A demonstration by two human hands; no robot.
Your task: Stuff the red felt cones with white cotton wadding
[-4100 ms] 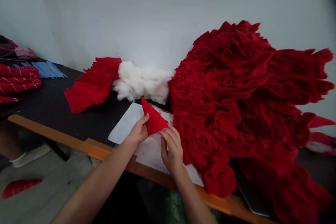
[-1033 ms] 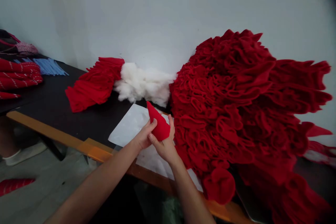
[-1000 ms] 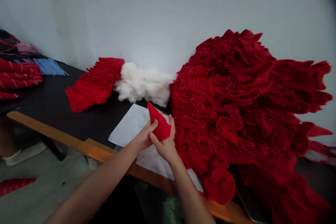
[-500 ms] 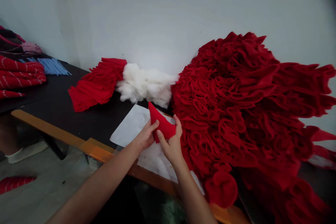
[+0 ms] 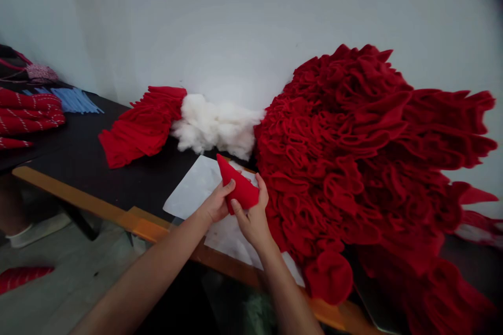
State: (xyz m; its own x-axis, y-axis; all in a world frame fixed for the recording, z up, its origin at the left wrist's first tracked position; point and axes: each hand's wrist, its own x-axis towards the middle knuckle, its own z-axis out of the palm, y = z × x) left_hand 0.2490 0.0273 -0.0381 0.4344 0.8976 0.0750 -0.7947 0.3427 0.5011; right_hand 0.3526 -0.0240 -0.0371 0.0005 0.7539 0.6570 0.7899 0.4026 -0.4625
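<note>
Between my two hands is a red felt cone, its point aimed up and to the left. My left hand is closed on its left side, thumb on the near face. On its right side my right hand grips it, thumb in front and fingers behind. The cone is above white paper sheets at the table's front edge. White fluffy stuffing lies in a heap just behind. To the right rises a large pile of red felt pieces, many of them curled.
A stack of flat red felt pieces lies left of the stuffing. Blue strips and red fabric with white dashes are farther left on the black table. A wooden edge runs along the front. Part of another person's leg shows at left.
The view has shifted slightly. Both hands still hold the red felt cone, which has turned a little, and some fingertips now show behind its upper edge.
</note>
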